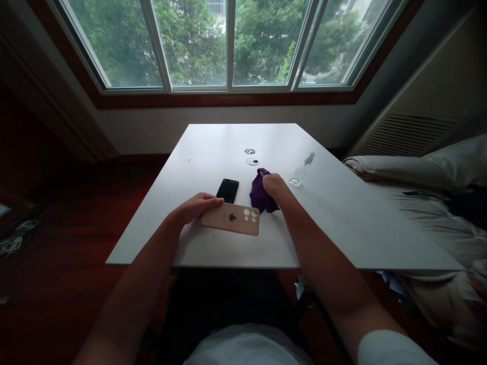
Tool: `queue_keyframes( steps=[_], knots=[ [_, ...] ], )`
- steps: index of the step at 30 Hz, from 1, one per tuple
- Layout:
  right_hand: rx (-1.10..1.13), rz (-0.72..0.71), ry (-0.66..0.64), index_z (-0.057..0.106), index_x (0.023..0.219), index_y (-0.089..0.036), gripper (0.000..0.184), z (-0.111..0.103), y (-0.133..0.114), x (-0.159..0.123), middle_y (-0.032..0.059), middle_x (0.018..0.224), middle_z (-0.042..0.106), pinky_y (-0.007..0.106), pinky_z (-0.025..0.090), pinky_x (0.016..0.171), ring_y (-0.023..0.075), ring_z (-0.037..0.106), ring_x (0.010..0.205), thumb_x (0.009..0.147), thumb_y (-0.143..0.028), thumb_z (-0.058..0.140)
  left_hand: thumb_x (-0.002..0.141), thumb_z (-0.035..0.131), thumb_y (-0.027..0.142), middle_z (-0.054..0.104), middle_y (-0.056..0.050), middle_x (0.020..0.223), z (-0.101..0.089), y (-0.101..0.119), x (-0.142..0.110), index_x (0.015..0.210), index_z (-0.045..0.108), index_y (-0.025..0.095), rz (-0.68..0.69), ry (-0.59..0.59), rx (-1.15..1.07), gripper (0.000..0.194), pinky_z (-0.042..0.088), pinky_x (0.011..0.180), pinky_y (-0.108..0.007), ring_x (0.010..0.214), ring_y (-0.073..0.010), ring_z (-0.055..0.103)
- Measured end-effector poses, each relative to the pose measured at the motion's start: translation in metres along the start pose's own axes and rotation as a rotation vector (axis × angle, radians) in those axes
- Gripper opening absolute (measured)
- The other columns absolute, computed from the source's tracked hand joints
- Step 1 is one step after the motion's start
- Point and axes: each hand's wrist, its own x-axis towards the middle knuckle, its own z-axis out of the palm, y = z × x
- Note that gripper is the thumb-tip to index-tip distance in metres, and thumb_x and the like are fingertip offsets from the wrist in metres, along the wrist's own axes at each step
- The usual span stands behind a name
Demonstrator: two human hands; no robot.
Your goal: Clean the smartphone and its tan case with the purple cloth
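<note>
Where the white table (182,177) spans mid-frame, tan phone case (219,221) sits lower centre, long axis roughly left-right. Left hand (197,206) pinches its upper-left edge; right hand (274,185) grips purple cloth (259,195) by the camera-hole end, contact unclear.

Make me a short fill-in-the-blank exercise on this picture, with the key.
The right hand holds a cloth that is ____ in colour.
The phone case is held by the ____ hand.
The smartphone lies on a table that is ____ in colour.
The spray bottle is to the ____ of the cloth.

Missing words: purple; left; white; right.
</note>
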Motion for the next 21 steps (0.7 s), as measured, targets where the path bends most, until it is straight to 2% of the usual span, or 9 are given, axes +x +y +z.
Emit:
queue_keyframes(
  steps=[2, 6, 7, 9, 12, 15, 17, 19, 21],
  knots=[
    [0.138, -0.027, -0.055, 0.073, 0.095, -0.013, 0.047, 0.010, -0.006, -0.010, 0.0077, 0.067, 0.069, 0.028, 0.052, 0.063, 0.0205, 0.067, 0.064, 0.098, -0.055, 0.053, 0.074, 0.083, 0.060, 0.071, -0.007, 0.074, 0.004, 0.002, -0.004, 0.080, 0.077, 0.013, -0.012, -0.077, 0.075, 0.048, 0.041, 0.054, -0.025, 0.062, -0.0155, 0.060],
    [0.331, -0.153, -0.244, 0.071, 0.121, -0.018, 0.056, 0.027, -0.017, -0.037, 0.0070, 0.082, 0.075, 0.031, 0.057, 0.069, 0.0203, 0.070, 0.071, 0.099, -0.064, 0.048, 0.076, 0.082, 0.058, 0.069, -0.006, 0.069, 0.005, 0.001, -0.004, 0.077, 0.077, 0.014, 0.018, -0.098, 0.077, 0.045, 0.038, 0.050, -0.024, 0.056, -0.0139, 0.056],
    [0.417, -0.188, -0.337, 0.071, 0.123, -0.018, 0.061, 0.029, -0.019, -0.044, 0.0085, 0.087, 0.076, 0.033, 0.058, 0.071, 0.0218, 0.072, 0.076, 0.099, -0.067, 0.045, 0.076, 0.081, 0.057, 0.069, -0.007, 0.069, 0.005, 0.000, -0.002, 0.077, 0.076, 0.014, 0.031, -0.082, 0.048, 0.044, 0.039, 0.050, -0.024, 0.056, -0.0145, 0.057],
    [0.519, -0.324, -0.604, 0.070, 0.130, -0.021, 0.071, 0.028, -0.021, -0.055, 0.0100, 0.103, 0.078, 0.037, 0.060, 0.083, 0.0252, 0.074, 0.094, 0.097, -0.076, 0.040, 0.075, 0.083, 0.053, 0.072, -0.009, 0.075, 0.004, -0.004, 0.002, 0.081, 0.077, 0.013, 0.073, -0.015, -0.025, 0.041, 0.044, 0.052, -0.025, 0.060, -0.0171, 0.062],
    [0.398, -0.497, -0.798, 0.076, 0.122, -0.021, 0.078, 0.018, -0.022, -0.065, 0.0088, 0.109, 0.079, 0.038, 0.059, 0.089, 0.0265, 0.073, 0.102, 0.091, -0.083, 0.040, 0.071, 0.086, 0.041, 0.076, -0.010, 0.084, 0.001, -0.009, 0.009, 0.086, 0.078, 0.013, 0.170, 0.113, -0.068, 0.034, 0.050, 0.059, -0.027, 0.069, -0.0204, 0.066],
    [0.222, -0.724, -0.867, 0.082, 0.108, -0.023, 0.067, 0.008, -0.023, -0.066, 0.0100, 0.132, 0.072, 0.042, 0.056, 0.096, 0.0304, 0.068, 0.116, 0.088, -0.080, 0.053, 0.072, 0.079, 0.030, 0.075, -0.007, 0.081, -0.002, -0.013, 0.014, 0.081, 0.077, 0.013, 0.236, 0.195, -0.034, 0.019, 0.050, 0.059, -0.026, 0.068, -0.0180, 0.065],
    [0.153, -0.869, -0.873, 0.084, 0.101, -0.026, 0.055, 0.005, -0.024, -0.064, 0.0089, 0.146, 0.063, 0.048, 0.050, 0.105, 0.0347, 0.057, 0.135, 0.084, -0.076, 0.064, 0.074, 0.071, 0.025, 0.074, -0.006, 0.080, -0.004, -0.014, 0.016, 0.080, 0.076, 0.013, 0.267, 0.235, -0.029, 0.015, 0.050, 0.060, -0.024, 0.067, -0.0159, 0.063],
    [0.123, -0.964, -0.867, 0.085, 0.096, -0.030, 0.051, 0.005, -0.025, -0.063, 0.0061, 0.151, 0.059, 0.053, 0.041, 0.115, 0.0359, 0.042, 0.149, 0.084, -0.075, 0.065, 0.073, 0.069, 0.025, 0.073, -0.005, 0.076, -0.004, -0.014, 0.017, 0.080, 0.076, 0.013, 0.275, 0.262, -0.045, 0.016, 0.049, 0.057, -0.024, 0.062, -0.0146, 0.062],
    [0.114, -1.007, -0.846, 0.085, 0.092, -0.030, 0.051, 0.009, -0.024, -0.062, 0.0042, 0.149, 0.061, 0.056, 0.034, 0.120, 0.0346, 0.035, 0.153, 0.089, -0.074, 0.058, 0.073, 0.072, 0.030, 0.071, -0.005, 0.070, -0.003, -0.013, 0.016, 0.081, 0.075, 0.012, 0.259, 0.272, -0.067, 0.020, 0.047, 0.050, -0.024, 0.055, -0.0145, 0.060]
  ],
)
